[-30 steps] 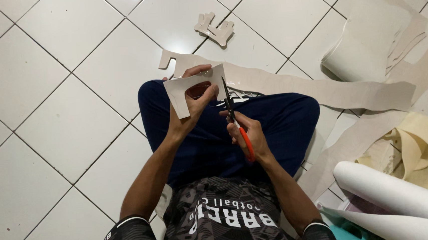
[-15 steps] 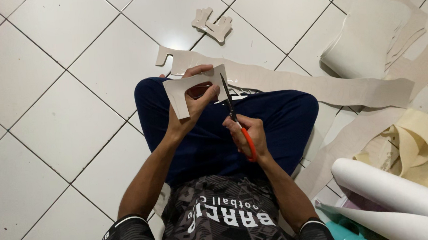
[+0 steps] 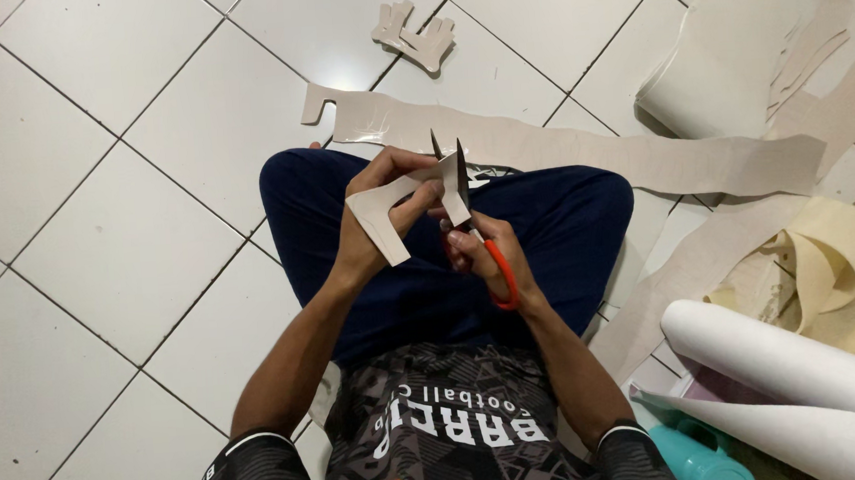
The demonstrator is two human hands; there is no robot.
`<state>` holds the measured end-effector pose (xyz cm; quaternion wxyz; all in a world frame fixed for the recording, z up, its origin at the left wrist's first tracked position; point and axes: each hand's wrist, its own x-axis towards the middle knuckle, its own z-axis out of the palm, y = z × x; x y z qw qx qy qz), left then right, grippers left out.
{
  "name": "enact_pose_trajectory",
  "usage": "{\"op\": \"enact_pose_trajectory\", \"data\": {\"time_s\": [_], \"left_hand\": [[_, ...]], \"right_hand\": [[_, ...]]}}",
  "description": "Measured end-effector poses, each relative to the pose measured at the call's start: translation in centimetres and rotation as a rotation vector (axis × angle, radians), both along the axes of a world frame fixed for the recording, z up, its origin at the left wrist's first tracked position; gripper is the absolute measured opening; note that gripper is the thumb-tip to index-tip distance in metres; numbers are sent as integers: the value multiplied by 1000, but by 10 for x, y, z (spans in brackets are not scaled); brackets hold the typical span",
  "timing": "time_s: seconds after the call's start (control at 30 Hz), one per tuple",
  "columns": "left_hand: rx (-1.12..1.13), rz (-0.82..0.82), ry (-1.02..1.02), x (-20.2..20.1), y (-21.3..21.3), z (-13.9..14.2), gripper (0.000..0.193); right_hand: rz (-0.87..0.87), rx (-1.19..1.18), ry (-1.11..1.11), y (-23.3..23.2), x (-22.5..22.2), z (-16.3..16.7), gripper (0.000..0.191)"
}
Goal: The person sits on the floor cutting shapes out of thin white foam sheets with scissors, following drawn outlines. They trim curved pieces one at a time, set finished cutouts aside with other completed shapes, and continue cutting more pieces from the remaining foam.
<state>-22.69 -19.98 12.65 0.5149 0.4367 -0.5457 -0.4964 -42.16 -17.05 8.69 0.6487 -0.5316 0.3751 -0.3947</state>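
Observation:
I sit cross-legged on a white tiled floor. My left hand (image 3: 378,213) grips a beige cut-out piece of thin sheet material (image 3: 386,223) above my lap. My right hand (image 3: 484,256) holds orange-handled scissors (image 3: 477,236), their blades parted and pointing up and away from me. The blades straddle the right edge of the beige piece.
A long beige strip (image 3: 581,144) lies across the floor beyond my knees. A small stack of cut shapes (image 3: 418,35) rests farther away. At right are a folded beige sheet (image 3: 726,59), curled offcuts (image 3: 830,252), white rolls (image 3: 787,365) and a teal object (image 3: 698,457).
The beige piece has turned in my left hand and now hangs lower to the left. The scissors have swung upright with the blades parted at its right edge.

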Motion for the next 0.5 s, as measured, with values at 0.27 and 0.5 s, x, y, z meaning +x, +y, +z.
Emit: {"op": "enact_pose_trajectory", "data": {"time_s": [0.27, 0.5], "left_hand": [[75, 48, 218, -14, 7, -14, 20], [145, 122, 325, -28, 16, -23, 25]], "right_hand": [[-15, 112, -59, 3, -1, 0, 41], [-145, 130, -91, 14, 12, -8, 35]]}}
